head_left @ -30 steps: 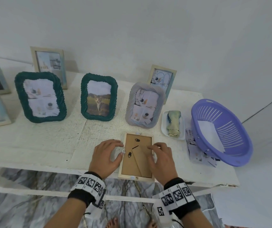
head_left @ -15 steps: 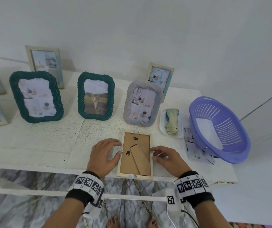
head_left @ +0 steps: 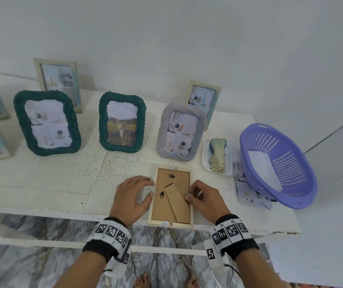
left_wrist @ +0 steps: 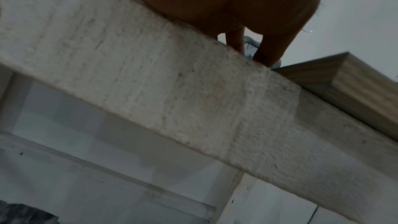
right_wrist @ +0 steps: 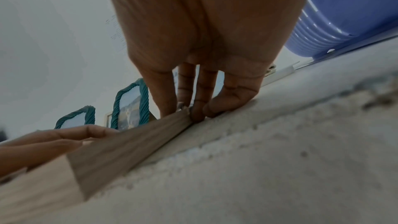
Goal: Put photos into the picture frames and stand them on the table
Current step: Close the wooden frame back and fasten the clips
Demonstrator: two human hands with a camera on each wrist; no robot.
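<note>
A light wooden picture frame (head_left: 166, 208) lies face down at the table's front edge, its brown backing and folded stand flap (head_left: 176, 202) up. My left hand (head_left: 148, 189) arches over the frame's left rail, thumb and fingertips pinching at a small metal tab (head_left: 154, 191) there. My right hand (head_left: 190, 191) pinches the right rail, thumb on top by the flap and fingers on the outer side. The right wrist view shows those fingertips (right_wrist: 198, 113) against the frame (right_wrist: 129, 140). In the left wrist view only the heel of my left hand (left_wrist: 258, 52) and a frame corner (left_wrist: 355, 88) show.
Filled frames stand behind: two green braided ones (head_left: 48, 123) (head_left: 121, 122), a grey one (head_left: 180, 132) and small wooden ones (head_left: 202, 100) (head_left: 59, 82). At the right sit a white tray with a folded cloth (head_left: 217, 155), loose photos (head_left: 247, 192) and a purple basket (head_left: 278, 163).
My right hand slid off the backing to the frame's right rail and now pinches it. The left hand has stayed at the left rail.
</note>
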